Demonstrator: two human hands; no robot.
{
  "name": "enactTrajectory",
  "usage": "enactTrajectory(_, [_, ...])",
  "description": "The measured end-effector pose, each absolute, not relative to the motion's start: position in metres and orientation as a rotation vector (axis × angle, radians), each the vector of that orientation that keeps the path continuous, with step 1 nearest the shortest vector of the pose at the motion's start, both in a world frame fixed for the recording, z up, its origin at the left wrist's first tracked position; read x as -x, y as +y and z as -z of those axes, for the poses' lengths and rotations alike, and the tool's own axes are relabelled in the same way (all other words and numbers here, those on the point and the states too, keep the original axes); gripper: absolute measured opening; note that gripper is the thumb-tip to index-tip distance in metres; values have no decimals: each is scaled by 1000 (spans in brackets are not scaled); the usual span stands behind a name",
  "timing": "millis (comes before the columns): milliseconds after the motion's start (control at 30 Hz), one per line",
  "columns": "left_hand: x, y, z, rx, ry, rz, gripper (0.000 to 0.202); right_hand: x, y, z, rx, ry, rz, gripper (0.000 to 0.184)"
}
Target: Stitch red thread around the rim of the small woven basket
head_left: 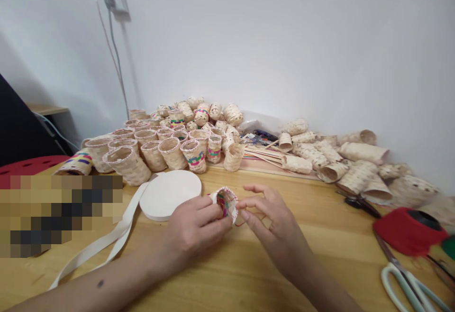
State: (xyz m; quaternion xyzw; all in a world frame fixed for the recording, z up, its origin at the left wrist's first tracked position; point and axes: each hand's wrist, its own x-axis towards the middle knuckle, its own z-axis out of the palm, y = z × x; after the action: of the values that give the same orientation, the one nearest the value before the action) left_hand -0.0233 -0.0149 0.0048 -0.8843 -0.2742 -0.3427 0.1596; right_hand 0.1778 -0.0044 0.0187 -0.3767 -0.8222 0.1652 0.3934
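My left hand (195,229) is closed around a small woven straw basket (226,202) with coloured bands and a red-stitched rim, held over the wooden table (249,274). My right hand (272,219) is just right of the basket, thumb and fingertips pinched at its rim, with a thin red thread (245,222) running from there. Whether a needle is in the pinch is too small to tell.
Several finished little baskets (170,143) are piled at the back left, plain woven tubes (341,160) at the back right. A white tape roll (170,193) with a loose tail lies left. Red thread spool (408,231), dark scissors (359,203) and pale-handled scissors (408,283) lie right.
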Motion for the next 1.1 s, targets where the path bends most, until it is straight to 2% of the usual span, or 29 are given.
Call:
enactTrajectory(300, [20, -16, 10, 2580, -692, 907, 10, -173, -8, -13, 979, -2184, -523, 13])
enactTrajectory(500, [20, -23, -21, 2864, -783, 1238, 13, -171, -14, -23, 903, -1936, -606, 19])
enactTrajectory(633, [29, -26, -38, 3227, -915, 1334, 12, -165, -23, -25, 822, -1836, -826, 24])
enactTrajectory(767, [31, -30, -40, 3479, -888, 1284, 12, -160, -21, -17, 822, -1810, -1018, 29])
enactTrajectory(900, [28, -31, -37, 3739, -802, 1231, 13, -173, -4, -17, 845, -1484, -1169, 25])
enactTrajectory(1000, [31, -22, -29, 3767, -1088, 1416, 17, -184, 1, -28, 709, -1186, -1386, 23])
enactTrajectory(1100, [36, -11, -18, 3838, -1284, 1568, 28, -188, -4, -40, 619, -1191, -1605, 22])
